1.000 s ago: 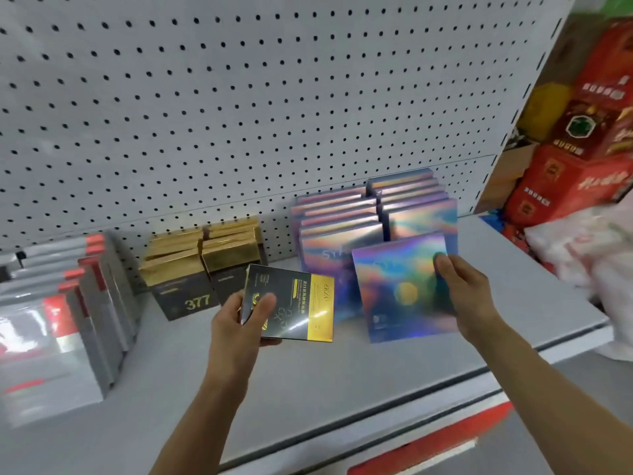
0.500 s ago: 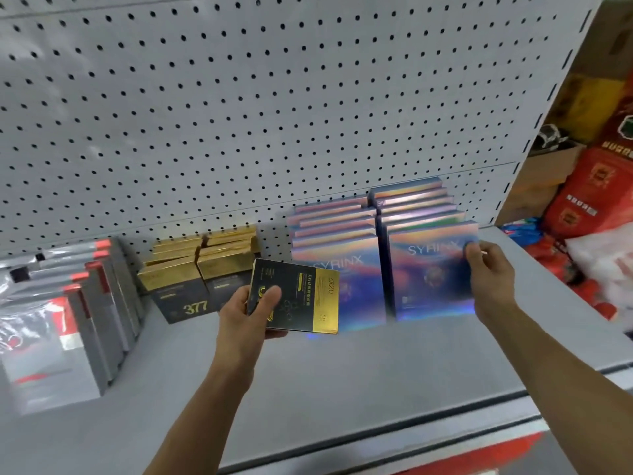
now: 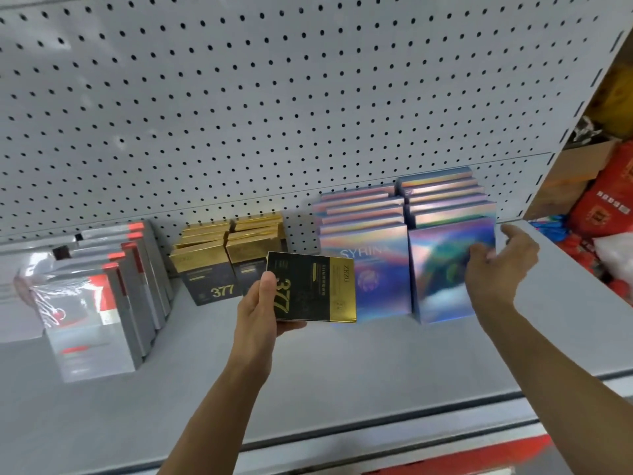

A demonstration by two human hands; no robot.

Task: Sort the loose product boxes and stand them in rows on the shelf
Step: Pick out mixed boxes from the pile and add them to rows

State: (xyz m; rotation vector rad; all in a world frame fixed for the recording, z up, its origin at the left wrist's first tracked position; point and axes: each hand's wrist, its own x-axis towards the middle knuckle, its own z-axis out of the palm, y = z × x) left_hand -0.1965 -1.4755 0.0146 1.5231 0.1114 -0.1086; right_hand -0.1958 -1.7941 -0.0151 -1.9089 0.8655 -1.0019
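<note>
Shelf deck (image 3: 342,368): grey metal, bare at the near edge; boxes stand toward the back against a perforated back panel (image 3: 274,114).
Left hand (image 3: 260,313): nearest; grips the black-and-gold box (image 3: 315,289) at its left end, thumb over the "377" print, fingers underneath; box held flat-on, turned sideways, clear of the deck.
Right hand (image 3: 496,269): fingers loose and spread, resting against the right edge of the front holographic box (image 3: 448,272); nothing pinched.
Holographic rows (image 3: 404,207): two files side by side, upright, running back to the panel; front box of the right file looks seated.
Gold-topped rows (image 3: 226,245): two files of matching "377" boxes, just behind and left of the held box.
Grey-and-red boxes (image 3: 102,296): far left, upright, apart from the rest.
Step in hand (judgement): let go of the holographic front, then place the black-and-gold box.
Method: rotate to upright, gold end up, print outward; set base down first at the front of a gold-topped file, then push back until flush.
Risk: tipping the front "377" boxes if pushed high.
</note>
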